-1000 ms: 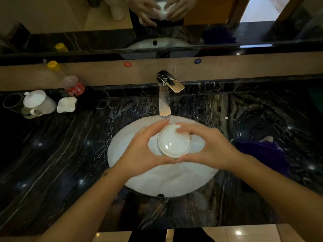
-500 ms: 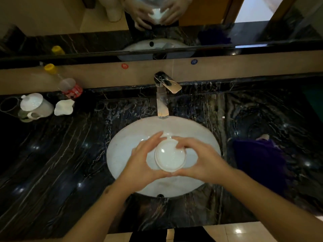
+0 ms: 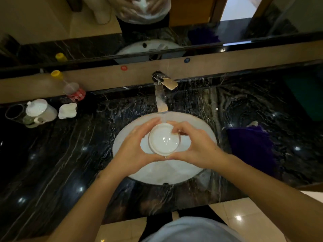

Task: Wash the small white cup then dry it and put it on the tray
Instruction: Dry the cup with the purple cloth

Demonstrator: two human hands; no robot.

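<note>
The small white cup (image 3: 164,139) is held upright over the white oval sink (image 3: 174,173), its mouth facing up and its inside glistening. My left hand (image 3: 134,149) wraps its left side and my right hand (image 3: 197,145) wraps its right side, thumbs meeting at the near rim. It sits just below the spout of the chrome faucet (image 3: 161,91). A purple cloth (image 3: 251,147) lies on the counter to the right of the sink. No tray can be told apart in view.
On the black marble counter (image 3: 52,163) at the far left stand a white lidded teapot (image 3: 37,110), a small white dish (image 3: 67,110) and a clear bottle (image 3: 73,90) with a red label and yellow cap. A mirror runs along the back wall.
Both hands have kept their hold on the cup over the sink. The cup has shifted slightly back toward the spout, and the camera view has tilted down.
</note>
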